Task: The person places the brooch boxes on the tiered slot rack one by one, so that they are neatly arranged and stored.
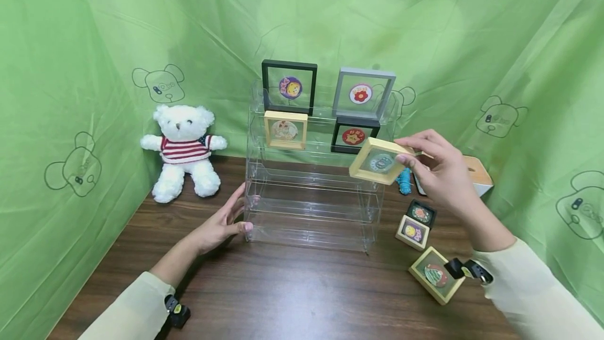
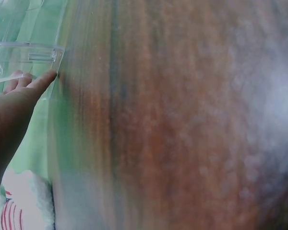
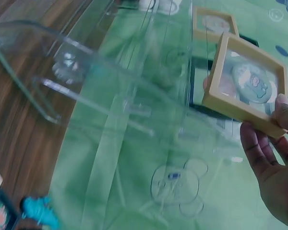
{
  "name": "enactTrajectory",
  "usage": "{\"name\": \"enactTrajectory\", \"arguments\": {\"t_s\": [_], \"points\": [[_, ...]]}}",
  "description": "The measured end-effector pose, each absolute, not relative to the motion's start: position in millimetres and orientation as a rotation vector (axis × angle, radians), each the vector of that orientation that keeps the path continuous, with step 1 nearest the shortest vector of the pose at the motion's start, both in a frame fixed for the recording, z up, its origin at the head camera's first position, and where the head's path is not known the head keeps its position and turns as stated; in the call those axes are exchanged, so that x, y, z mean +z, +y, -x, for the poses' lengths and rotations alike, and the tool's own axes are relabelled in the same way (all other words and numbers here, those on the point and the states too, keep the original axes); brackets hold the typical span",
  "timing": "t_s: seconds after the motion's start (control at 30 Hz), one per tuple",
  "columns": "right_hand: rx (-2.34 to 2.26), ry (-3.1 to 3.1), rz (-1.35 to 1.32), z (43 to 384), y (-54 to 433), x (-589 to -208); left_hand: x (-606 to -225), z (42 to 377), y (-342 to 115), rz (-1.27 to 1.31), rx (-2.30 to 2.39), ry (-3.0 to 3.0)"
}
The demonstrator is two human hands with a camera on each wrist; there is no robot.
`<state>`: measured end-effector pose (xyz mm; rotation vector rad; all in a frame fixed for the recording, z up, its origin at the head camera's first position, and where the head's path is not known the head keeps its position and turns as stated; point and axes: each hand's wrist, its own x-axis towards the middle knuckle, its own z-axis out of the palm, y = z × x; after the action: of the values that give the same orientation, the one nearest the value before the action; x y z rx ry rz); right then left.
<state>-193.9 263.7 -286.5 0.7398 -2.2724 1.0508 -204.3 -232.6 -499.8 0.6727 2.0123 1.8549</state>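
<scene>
A clear tiered acrylic display rack [image 1: 306, 235] stands on the wooden table. My left hand [image 1: 222, 227] holds its left side near the bottom, thumb at the front edge; the left wrist view shows the fingers [image 2: 45, 81] at the clear panel. My right hand [image 1: 439, 172] pinches a light wooden floating frame [image 1: 377, 161] by its right edge, tilted in front of the rack's right side. A round blue badge [image 3: 252, 81] shows inside it. On the upper tiers stand a large black frame [image 1: 266, 88], a grey frame [image 1: 365, 71], a small wooden frame [image 1: 285, 146] and a small black frame [image 1: 354, 149].
Right of the rack lie a small black frame [image 1: 421, 214], a small wooden frame [image 1: 412, 231] and a larger wooden frame [image 1: 436, 276]. Behind my right hand are a blue cord bundle [image 1: 404, 181] and a wood-topped box [image 1: 478, 172]. A white teddy bear [image 1: 184, 146] sits at left.
</scene>
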Motion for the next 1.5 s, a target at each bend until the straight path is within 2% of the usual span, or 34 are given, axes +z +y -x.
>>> {"name": "enactTrajectory", "arguments": {"t_s": [0.47,1.07,1.5], "points": [[0.732,-2.219,-0.893,216,225,-302,-501,205,-232,-0.686,1.857,2.011],[0.394,-2.308,-0.915,220,214,-327,-500,204,-230,-0.685,1.881,1.984],[0.269,-2.216,-0.970,217,218,-322,-501,204,-231,-0.690,1.882,1.980]]}}
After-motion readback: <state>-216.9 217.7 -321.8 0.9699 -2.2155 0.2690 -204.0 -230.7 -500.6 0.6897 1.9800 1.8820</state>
